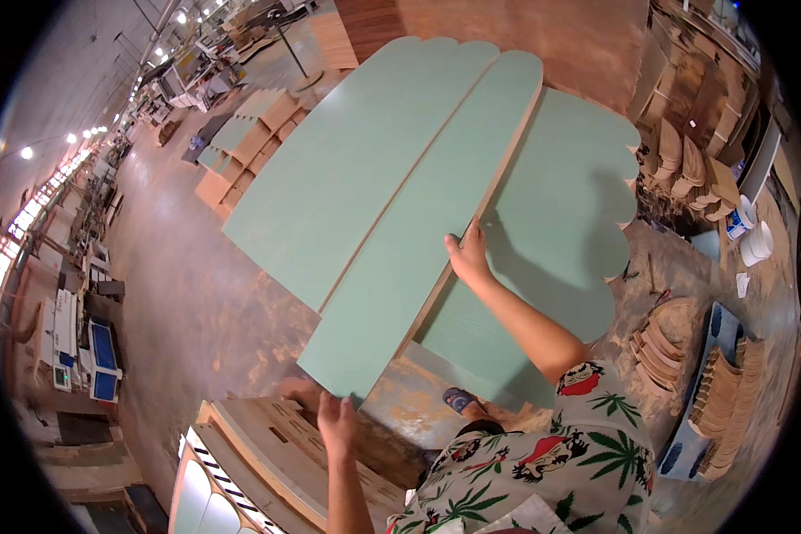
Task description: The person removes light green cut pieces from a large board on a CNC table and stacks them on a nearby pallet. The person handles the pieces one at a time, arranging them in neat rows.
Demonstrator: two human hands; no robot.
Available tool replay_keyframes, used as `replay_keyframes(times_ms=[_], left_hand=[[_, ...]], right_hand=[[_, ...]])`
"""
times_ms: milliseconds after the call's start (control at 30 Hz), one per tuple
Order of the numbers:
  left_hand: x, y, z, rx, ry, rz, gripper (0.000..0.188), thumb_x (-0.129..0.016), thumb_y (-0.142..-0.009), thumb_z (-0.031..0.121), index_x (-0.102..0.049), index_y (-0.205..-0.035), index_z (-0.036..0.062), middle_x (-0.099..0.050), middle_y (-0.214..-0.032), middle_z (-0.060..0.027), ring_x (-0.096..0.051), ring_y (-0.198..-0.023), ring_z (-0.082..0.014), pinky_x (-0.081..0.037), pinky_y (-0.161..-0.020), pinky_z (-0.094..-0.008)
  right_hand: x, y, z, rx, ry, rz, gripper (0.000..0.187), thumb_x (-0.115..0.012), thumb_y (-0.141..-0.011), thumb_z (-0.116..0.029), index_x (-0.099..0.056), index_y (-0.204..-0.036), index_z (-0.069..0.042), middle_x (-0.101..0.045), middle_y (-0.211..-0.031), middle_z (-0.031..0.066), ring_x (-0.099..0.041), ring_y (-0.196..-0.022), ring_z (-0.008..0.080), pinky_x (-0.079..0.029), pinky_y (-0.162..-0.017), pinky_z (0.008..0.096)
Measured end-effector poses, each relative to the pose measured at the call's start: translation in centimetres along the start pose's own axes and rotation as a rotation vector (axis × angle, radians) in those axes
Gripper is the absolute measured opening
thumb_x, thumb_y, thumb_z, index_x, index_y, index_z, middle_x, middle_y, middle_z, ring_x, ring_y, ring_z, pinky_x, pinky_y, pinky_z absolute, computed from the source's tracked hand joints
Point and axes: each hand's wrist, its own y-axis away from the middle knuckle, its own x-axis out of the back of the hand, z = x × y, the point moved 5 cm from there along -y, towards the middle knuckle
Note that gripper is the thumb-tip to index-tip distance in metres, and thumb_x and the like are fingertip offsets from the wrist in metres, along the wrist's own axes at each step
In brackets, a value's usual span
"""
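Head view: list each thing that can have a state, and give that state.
Right hand: closed on the long edge of the narrow green panel
Left hand: at that panel's near end, grip unclear
Narrow green panel: held, green face up
Right scalloped panel: green face up, partly covered by the narrow one
Overhead lights: lit
Sandal: worn on a foot
Curved wooden pieces: lined up in rows

Both arms reach forward—right hand (472,258) farther out, left hand (337,424) lower.

Passage: dusty grey floor (165,240) left of the flat pale-green scalloped boards (329,169). Obstruction: flat light-brown wooden panel (285,454) beside the left hand (336,425).
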Motion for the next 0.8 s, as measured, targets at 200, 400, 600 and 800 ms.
replay_keyframes(times_ms=[200, 400, 600, 800], left_hand=[[-7.3, -2.7, 2.6, -0.07, 0.141, -0.137, 0.06, -0.056, -0.098, -0.008, -0.037, -0.156, -0.0056, -0.053, -0.149, -0.0149, -0.051, -0.138, -0.0225, -0.037, -0.116, -0.0337], [-8.6, -2.0, 3.9, -0.07, 0.297, -0.187, 0.067, -0.06, -0.098, -0.004, -0.033, -0.159, -0.0045, -0.05, -0.156, -0.0162, -0.048, -0.144, -0.0258, -0.035, -0.121, -0.0388], [-11.8, -3.0, 4.2, 0.062, 0.127, -0.211, 0.08, -0.067, -0.101, 0.016, -0.023, -0.164, -0.0051, -0.048, -0.157, -0.0258, -0.047, -0.145, -0.0309, -0.037, -0.119, -0.0382], [-12.7, -2.7, 5.7, 0.119, 0.029, -0.149, 0.105, -0.071, -0.098, 0.03, -0.002, -0.16, -0.0189, -0.045, -0.157, -0.035, -0.047, -0.146, -0.0364, -0.037, -0.12, -0.036]], right_hand=[[1.3, -7.0, 1.7, 0.028, 0.083, 0.11, 0.089, -0.063, -0.104, -0.032, -0.012, -0.161, 0.014, -0.021, -0.166, 0.0373, -0.023, -0.156, 0.049, -0.021, -0.129, 0.0508], [2.9, -9.9, 2.8, 0.055, 0.288, 0.127, 0.082, -0.061, -0.105, -0.034, -0.023, -0.158, 0.016, -0.026, -0.166, 0.0349, -0.026, -0.156, 0.0449, -0.023, -0.129, 0.0493], [7.0, -15.2, 4.8, 0.031, 0.144, 0.13, 0.082, -0.058, -0.106, -0.036, -0.023, -0.159, 0.015, -0.022, -0.169, 0.0321, -0.024, -0.158, 0.0435, -0.021, -0.13, 0.0482], [6.0, -16.5, 5.6, -0.142, -0.091, 0.061, 0.085, -0.057, -0.107, -0.037, -0.014, -0.164, 0.008, -0.019, -0.172, 0.0265, -0.027, -0.156, 0.0405, -0.026, -0.127, 0.0478]])
